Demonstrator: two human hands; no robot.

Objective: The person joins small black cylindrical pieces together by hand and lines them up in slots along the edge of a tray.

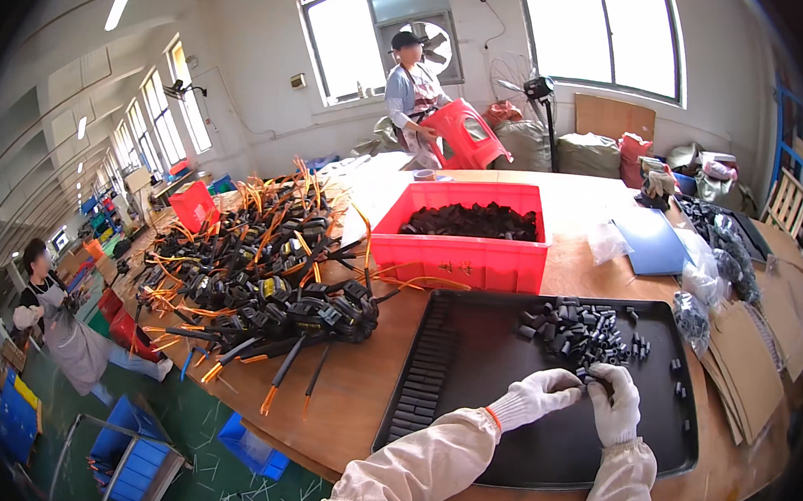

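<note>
A black tray point(477, 363) lies on the table in front of me. My left hand point(540, 396), in a white glove, reaches over it with thumb and fingers pinched. Close beside it, my gloved right hand point(616, 405) has its fingers curled inward. Both sets of fingertips meet at a small black tube piece point(584, 376), partly hidden by the gloves. Just beyond my hands is a loose heap of short black tube pieces point(591, 331). Along the tray's left side, similar pieces point(418, 382) lie lined up in columns. A few stray pieces point(680, 390) rest near its right edge.
Behind the tray stands a red bin point(461, 264) of black parts. A large pile of black cables point(269, 283) with orange ends covers the table's left. Cardboard sheets point(745, 368) and plastic bags lie right. One person point(414, 93) holds a red stool point(465, 136); another person point(61, 320) is far left.
</note>
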